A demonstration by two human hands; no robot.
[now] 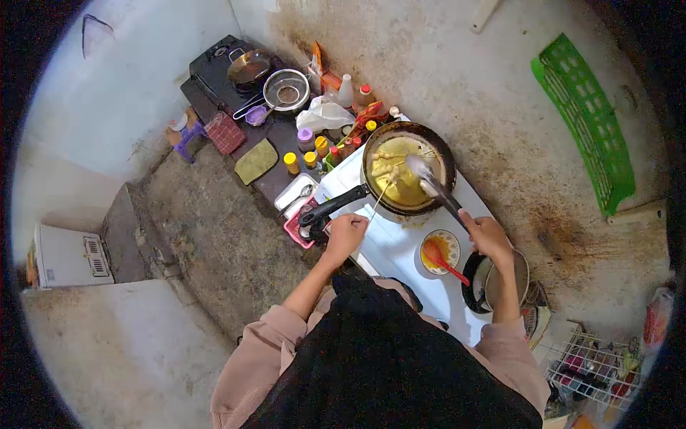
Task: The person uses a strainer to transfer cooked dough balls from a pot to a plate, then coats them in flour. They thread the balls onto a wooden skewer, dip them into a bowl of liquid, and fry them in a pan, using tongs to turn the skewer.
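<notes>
Left hand [347, 233] pinching a thin, pale, straight stick [379, 201] that reaches into a round, blackened frying pan [446, 146] of yellow liquid [406, 191]; right hand [488, 233] gripping a long, dark-handled utensil [448, 199], its blurred head over the pan.

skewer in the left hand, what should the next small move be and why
Probably a small roll of the skewer by the left hand, to turn its food: that hand pinches the bare end, while the other end reaches into the pan of yellow liquid. The right hand holds a utensil over the pan, so it could perhaps steady the food.
</notes>
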